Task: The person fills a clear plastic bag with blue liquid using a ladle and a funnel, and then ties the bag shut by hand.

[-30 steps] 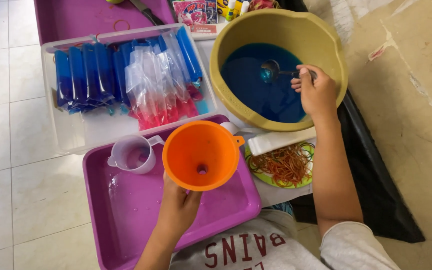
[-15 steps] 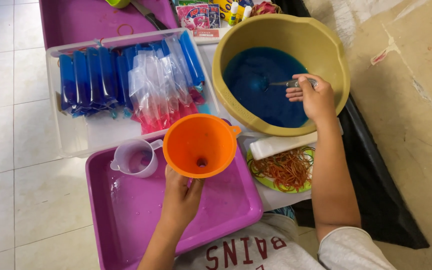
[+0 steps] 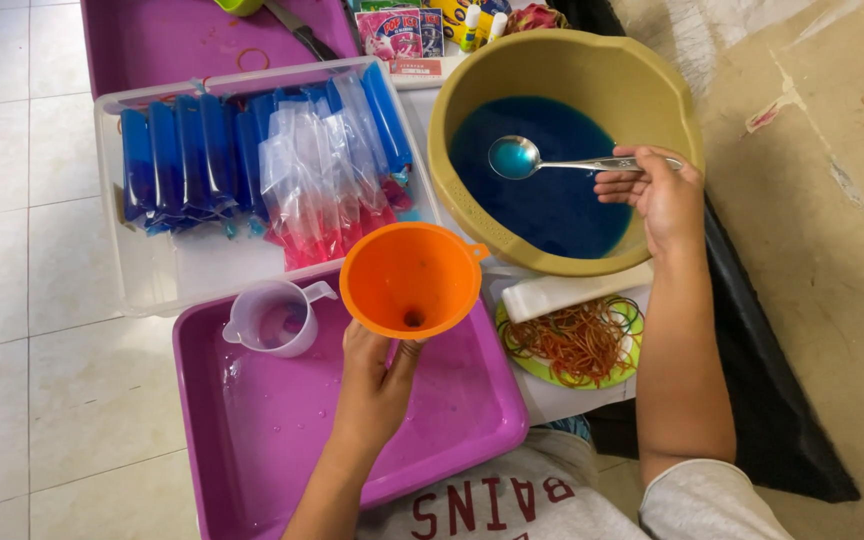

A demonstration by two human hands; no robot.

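- I see the tan basin (image 3: 652,90) of blue liquid (image 3: 552,200) lying under and just left of my right grip (image 3: 657,190).
- The purple tray (image 3: 282,430) sits beneath my left grip (image 3: 372,385), on the floor.
- Beyond my left grip, a clear tub (image 3: 172,270) holds blue filled bags (image 3: 187,150) and clear bags with a red tint (image 3: 322,180).
- An orange funnel (image 3: 412,278) stands upright just above my left grip, whose fingers are closed round its spout.
- A green plate of rubber bands (image 3: 577,345) lies between my two grips.
- A small clear jug (image 3: 272,320) rests in the tray, left of my left grip.
- My right grip is closed on a metal ladle (image 3: 552,162), its bowl holding blue liquid over the basin.
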